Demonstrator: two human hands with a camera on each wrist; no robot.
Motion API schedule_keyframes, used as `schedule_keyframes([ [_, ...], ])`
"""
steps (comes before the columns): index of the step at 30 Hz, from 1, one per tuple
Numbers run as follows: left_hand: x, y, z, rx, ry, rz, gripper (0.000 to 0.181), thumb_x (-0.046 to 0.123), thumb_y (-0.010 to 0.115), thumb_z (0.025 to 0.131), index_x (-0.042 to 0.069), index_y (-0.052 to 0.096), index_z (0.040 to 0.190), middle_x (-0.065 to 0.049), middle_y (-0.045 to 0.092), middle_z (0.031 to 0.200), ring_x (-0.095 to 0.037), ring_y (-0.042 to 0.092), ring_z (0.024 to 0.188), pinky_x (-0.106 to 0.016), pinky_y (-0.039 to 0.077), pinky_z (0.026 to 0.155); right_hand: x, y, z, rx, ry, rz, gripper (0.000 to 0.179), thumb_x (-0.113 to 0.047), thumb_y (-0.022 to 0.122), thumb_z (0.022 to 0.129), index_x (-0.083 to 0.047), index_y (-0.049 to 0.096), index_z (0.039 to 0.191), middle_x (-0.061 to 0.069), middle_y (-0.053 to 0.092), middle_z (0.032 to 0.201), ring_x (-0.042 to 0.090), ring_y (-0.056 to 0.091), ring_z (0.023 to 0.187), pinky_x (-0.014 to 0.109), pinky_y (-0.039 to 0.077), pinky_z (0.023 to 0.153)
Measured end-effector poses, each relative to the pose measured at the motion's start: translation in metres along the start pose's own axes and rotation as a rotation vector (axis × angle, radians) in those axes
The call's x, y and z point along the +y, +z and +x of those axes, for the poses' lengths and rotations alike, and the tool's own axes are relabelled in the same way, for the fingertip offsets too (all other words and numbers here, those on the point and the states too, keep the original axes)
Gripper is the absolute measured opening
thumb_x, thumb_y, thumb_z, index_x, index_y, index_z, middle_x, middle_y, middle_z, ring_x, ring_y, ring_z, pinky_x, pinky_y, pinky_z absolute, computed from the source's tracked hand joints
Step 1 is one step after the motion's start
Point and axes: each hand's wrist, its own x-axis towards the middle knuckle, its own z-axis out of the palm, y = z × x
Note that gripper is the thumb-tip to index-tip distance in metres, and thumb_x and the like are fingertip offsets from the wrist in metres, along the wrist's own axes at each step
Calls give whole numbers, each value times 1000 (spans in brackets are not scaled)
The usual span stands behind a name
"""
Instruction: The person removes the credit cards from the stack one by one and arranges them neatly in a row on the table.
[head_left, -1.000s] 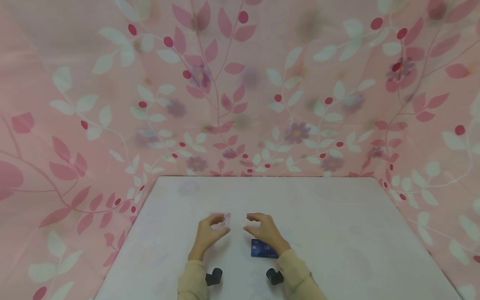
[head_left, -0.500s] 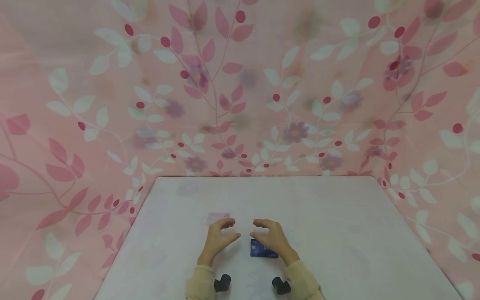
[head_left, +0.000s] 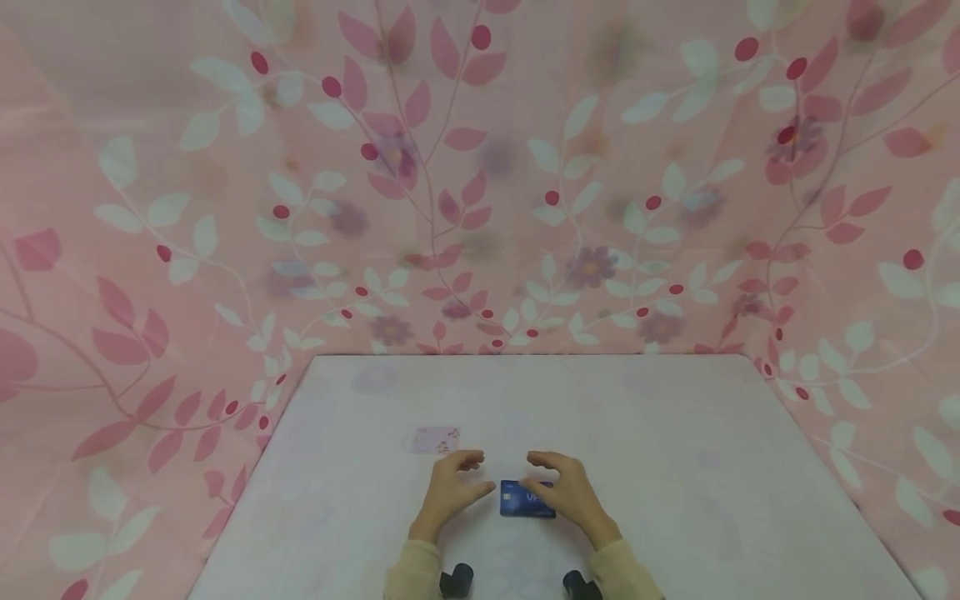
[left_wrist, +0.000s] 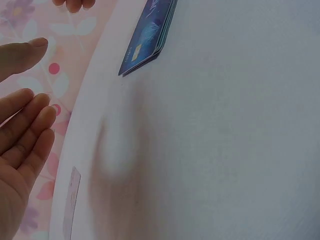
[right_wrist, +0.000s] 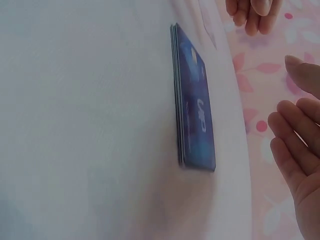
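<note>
A small stack of blue cards (head_left: 513, 505) lettered VIP lies flat on the white table; its layered edges show in the right wrist view, where the stack (right_wrist: 196, 105) fills the middle. My left hand (head_left: 453, 490) hovers left of the stack, thumb and fingers apart and relaxed, holding nothing. Over the stack's right part hangs my right hand (head_left: 570, 487), also loosely spread, its thumb overlapping the top card in the head view. A pale pink card (head_left: 435, 439) with a red print lies farther back, just beyond my left fingers.
The white table (head_left: 675, 467) reaches back to a pink flowered cloth (head_left: 480, 167) that hangs behind and at both sides. A black wrist device (head_left: 457, 581) sits by the left sleeve, another black device (head_left: 582, 585) by the right.
Both hands have moved right and toward the body, staying empty. The pink card, partly covered by the left hand before, now shows whole. The blue stack has stayed in place.
</note>
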Motion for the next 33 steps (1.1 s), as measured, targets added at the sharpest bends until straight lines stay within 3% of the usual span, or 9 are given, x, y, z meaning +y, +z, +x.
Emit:
schedule_keyframes([
  [7, 4, 8, -2, -20, 27, -7, 45, 14, 80, 70, -4, 64, 107, -12, 68, 101, -27, 63, 91, -36, 51, 82, 3, -10, -11, 17, 74, 5, 41, -17, 81, 71, 2, 68, 105, 10, 70, 100, 29, 66, 94, 43, 50, 85],
  [15, 8, 15, -3, -31, 73, -2, 46, 13, 80, 69, -7, 63, 106, -15, 68, 98, -30, 62, 89, -36, 51, 80, 13, -20, -26, 53, 56, -2, 41, -16, 81, 70, 2, 67, 105, 9, 71, 98, 29, 66, 92, 45, 51, 82],
  [20, 3, 24, -4, -12, 113, 49, 46, 12, 82, 65, -6, 64, 104, -13, 67, 95, -28, 62, 87, -35, 51, 79, 19, -24, -33, 68, 72, -29, 42, -16, 82, 68, 2, 67, 104, 8, 71, 98, 27, 66, 92, 42, 51, 83],
  [23, 1, 30, -5, -12, 90, 56, 45, 11, 82, 64, -4, 64, 103, -12, 67, 95, -27, 61, 87, -36, 50, 81, 22, -25, -36, 67, 91, -38, 43, -15, 82, 68, 1, 67, 104, 8, 71, 98, 28, 66, 93, 42, 51, 83],
  [28, -5, 40, -9, -16, 36, 41, 46, 15, 81, 64, -1, 65, 104, -9, 67, 98, -26, 61, 94, -39, 47, 89, 27, -24, -38, 76, 50, -69, 42, -14, 82, 67, 2, 67, 103, 10, 71, 98, 30, 66, 92, 42, 51, 82],
  [33, -13, 49, -12, 2, 75, 81, 53, 24, 84, 60, 1, 65, 105, -8, 67, 101, -26, 60, 97, -40, 45, 91, 35, -22, -41, 69, 51, -102, 40, -11, 82, 66, 1, 68, 102, 12, 70, 100, 31, 65, 95, 44, 49, 86],
])
